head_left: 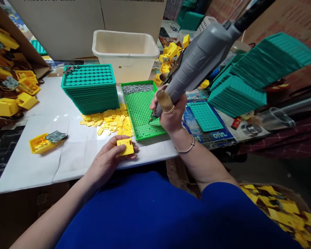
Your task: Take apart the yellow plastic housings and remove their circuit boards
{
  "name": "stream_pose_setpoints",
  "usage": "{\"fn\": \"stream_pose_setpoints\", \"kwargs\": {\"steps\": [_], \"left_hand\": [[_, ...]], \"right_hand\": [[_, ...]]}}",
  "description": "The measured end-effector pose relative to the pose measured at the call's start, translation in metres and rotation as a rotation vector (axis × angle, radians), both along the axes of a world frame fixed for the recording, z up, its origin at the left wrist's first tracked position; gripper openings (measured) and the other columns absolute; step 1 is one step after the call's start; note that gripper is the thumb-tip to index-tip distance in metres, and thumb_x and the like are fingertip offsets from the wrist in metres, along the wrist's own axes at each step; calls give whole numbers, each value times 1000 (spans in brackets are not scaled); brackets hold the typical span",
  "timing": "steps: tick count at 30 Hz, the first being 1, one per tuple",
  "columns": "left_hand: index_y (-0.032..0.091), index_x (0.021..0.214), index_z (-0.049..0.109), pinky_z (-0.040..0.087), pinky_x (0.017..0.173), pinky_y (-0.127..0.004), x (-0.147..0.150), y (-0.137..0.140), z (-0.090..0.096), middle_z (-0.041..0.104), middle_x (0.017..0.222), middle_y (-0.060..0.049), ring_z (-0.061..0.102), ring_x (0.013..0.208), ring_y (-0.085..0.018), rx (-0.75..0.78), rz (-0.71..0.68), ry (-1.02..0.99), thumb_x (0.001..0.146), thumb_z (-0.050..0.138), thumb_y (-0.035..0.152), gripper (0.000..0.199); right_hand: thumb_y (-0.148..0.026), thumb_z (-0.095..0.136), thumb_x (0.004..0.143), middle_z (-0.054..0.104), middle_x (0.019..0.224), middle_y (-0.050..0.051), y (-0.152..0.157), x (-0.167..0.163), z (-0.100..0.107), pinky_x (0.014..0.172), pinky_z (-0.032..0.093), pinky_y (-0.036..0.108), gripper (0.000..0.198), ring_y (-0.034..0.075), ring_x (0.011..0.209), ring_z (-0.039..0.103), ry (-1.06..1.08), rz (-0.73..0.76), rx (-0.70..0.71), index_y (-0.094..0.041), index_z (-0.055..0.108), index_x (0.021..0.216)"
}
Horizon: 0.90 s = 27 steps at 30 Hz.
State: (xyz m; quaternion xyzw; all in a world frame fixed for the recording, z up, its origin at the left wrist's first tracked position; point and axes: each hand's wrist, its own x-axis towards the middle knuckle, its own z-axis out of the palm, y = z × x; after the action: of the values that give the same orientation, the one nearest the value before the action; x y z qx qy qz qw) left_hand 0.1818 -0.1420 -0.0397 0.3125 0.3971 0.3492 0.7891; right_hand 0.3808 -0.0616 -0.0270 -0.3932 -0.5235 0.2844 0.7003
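Close to the table's front edge, my left hand [113,151] grips a small yellow plastic case [125,147], thumb across its face. My right hand [173,114] is wrapped round a grey electric screwdriver [194,60], and one finger wears a tan finger cot. The driver's tip points down over a green perforated tray [142,116]; whether it touches the tray I cannot tell. Many small metal screws [137,88] lie along the tray's far end. Left of the tray spreads a pile of flat yellow plastic pieces [110,121].
A stack of teal trays [90,93] stands behind the yellow pile, with a cream bin [125,65] beyond it. An opened yellow case with a circuit board [43,143] lies at left. More teal trays [238,95] are at right. A box of yellow cases [5,107] borders the left side.
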Motion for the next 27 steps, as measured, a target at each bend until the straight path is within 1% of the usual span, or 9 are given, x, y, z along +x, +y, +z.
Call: {"fn": "stream_pose_setpoints", "kwargs": {"steps": [3,6,11,18,22,25,27], "left_hand": [[15,109,54,58,83,-40,0,1,0,75,98,-13,71,95,-25,7,0,9,86,59,19,24],[15,110,55,58,83,-41,0,1,-1,75,99,-13,71,95,-26,14,-4,20,86,59,19,25],[15,110,55,58,84,-41,0,0,-1,75,98,-13,71,96,-25,23,-6,31,87,59,20,25],[15,110,54,58,83,-41,1,1,0,75,97,-13,72,94,-25,10,1,29,85,60,19,26],[15,108,55,58,83,-40,2,1,2,75,96,-12,71,93,-25,8,10,32,84,60,20,24],[16,107,56,57,84,-39,3,0,3,75,94,-11,71,93,-24,-6,13,18,84,60,18,24],[16,108,56,57,85,-39,3,0,3,74,94,-11,71,93,-24,-13,11,7,83,60,18,25]], "right_hand": [[-63,70,75,51,61,-5,-1,0,0,50,50,31,39,12,50,52,24,4,-20,-27,54,81],[-62,71,75,50,59,-5,-2,0,1,49,50,31,39,11,48,51,56,23,-4,-28,53,77],[-69,68,74,49,59,-4,-4,-1,1,48,48,32,44,12,47,51,5,-3,-28,-28,53,75],[-60,69,78,49,59,-6,0,0,2,48,44,30,38,11,47,50,33,28,30,-27,50,78],[-59,69,76,51,59,-7,-2,-1,13,49,44,30,37,12,48,50,48,43,31,-27,51,80],[-62,69,75,49,56,-7,-12,-11,28,45,41,30,40,12,46,48,101,74,21,-28,49,74],[-67,69,71,48,54,-7,-22,-22,37,45,41,30,45,12,44,47,132,137,-4,-28,47,69]]}}
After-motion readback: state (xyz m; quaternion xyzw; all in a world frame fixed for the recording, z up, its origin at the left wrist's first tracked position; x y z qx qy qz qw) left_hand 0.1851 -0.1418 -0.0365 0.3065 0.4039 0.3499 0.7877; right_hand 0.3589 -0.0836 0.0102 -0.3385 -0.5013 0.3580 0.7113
